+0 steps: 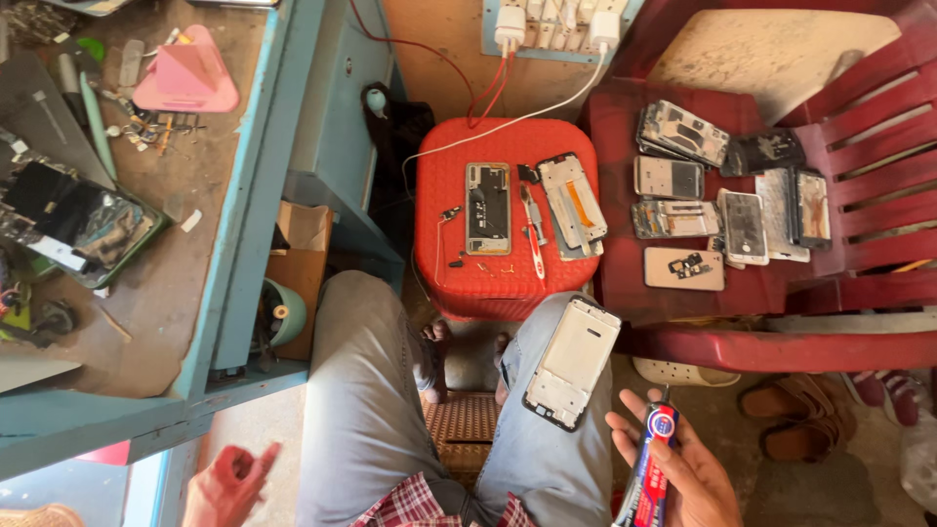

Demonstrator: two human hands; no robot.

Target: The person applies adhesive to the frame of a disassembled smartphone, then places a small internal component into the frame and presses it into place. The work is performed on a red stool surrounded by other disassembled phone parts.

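Note:
My right hand (683,468) holds a glue tube (648,468) with a red and blue label, low at the right. A white phone frame (573,361) rests on my right knee, just left of that hand. At the bottom left, my left hand (226,483) is loosely curled with nothing in it. A red plastic stool (508,283) in front of my knees carries an opened phone body (487,208), a second phone frame (572,200) and a red-handled tool (532,234).
A red plastic chair (830,322) at the right holds several dismantled phones (727,195). A blue workbench (244,195) at the left is cluttered with parts and a pink object (187,73). Chargers (509,24) hang from a wall socket strip. Sandals (800,410) lie under the chair.

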